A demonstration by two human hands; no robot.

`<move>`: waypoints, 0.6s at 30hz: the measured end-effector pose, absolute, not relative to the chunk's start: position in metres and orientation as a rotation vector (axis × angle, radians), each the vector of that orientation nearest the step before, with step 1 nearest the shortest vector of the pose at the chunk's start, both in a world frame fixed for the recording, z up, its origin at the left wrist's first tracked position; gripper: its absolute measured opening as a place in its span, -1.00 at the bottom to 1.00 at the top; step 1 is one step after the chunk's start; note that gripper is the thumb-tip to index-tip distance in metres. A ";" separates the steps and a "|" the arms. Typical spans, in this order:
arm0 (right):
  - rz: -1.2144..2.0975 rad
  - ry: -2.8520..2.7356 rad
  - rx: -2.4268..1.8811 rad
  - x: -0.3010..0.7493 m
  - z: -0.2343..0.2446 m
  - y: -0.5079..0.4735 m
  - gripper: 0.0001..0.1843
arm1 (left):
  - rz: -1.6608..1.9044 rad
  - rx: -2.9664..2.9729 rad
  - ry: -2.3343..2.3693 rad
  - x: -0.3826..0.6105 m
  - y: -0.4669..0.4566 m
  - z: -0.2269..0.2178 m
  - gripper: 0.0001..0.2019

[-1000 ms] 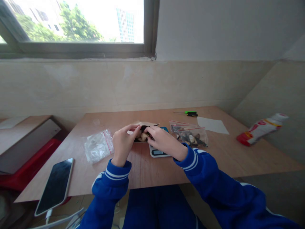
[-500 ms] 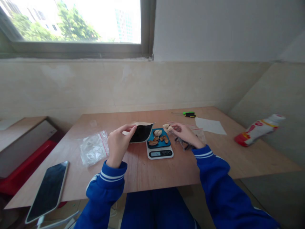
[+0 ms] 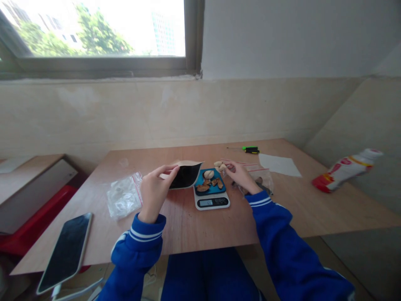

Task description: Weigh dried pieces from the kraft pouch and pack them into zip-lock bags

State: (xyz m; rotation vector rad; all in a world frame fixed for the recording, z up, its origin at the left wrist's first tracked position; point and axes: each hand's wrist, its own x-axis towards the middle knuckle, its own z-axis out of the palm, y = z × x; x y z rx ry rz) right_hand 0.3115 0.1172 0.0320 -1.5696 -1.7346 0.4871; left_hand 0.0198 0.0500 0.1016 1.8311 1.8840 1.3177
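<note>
My left hand [image 3: 155, 191] pinches the edge of a brown paper pouch [image 3: 185, 174], its dark mouth facing right, just left of a small kitchen scale [image 3: 211, 202]. The scale's blue platform [image 3: 198, 178] carries several pale and brown pieces [image 3: 209, 180]. My right hand [image 3: 239, 174] hovers over the scale's far right corner, fingertips pinched on a pale piece [image 3: 219, 166]. Behind that hand lies a clear zip bag with dark pieces [image 3: 262, 179].
A crumpled clear zip bag [image 3: 123, 195] lies left of my left hand. A phone [image 3: 67, 250] rests at the table's near-left corner. A white sheet [image 3: 278, 164] and a green-handled tool [image 3: 251, 149] lie at the far right. A red-and-white bottle [image 3: 343, 169] leans beyond the table's right edge.
My right hand has come out of the pouch and moved right over the scale, holding a pale piece. The scale platform with several pieces is now in sight. The left hand kept hold of the pouch.
</note>
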 end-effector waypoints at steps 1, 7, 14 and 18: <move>0.480 -1.703 -1.534 0.311 0.038 0.114 -0.73 | 1.319 1.828 1.877 0.020 0.050 0.101 -0.74; 0.914 -1.744 -1.068 0.286 0.101 0.076 -0.66 | 1.341 1.798 1.859 0.017 0.051 0.102 -0.69; 1.000 -1.896 -1.144 0.232 0.122 0.060 -0.71 | 1.363 1.822 1.880 0.015 0.051 0.106 -0.69; 0.612 -1.927 -1.343 0.199 0.123 0.061 -0.73 | 1.375 1.827 1.841 0.014 0.050 0.106 -0.69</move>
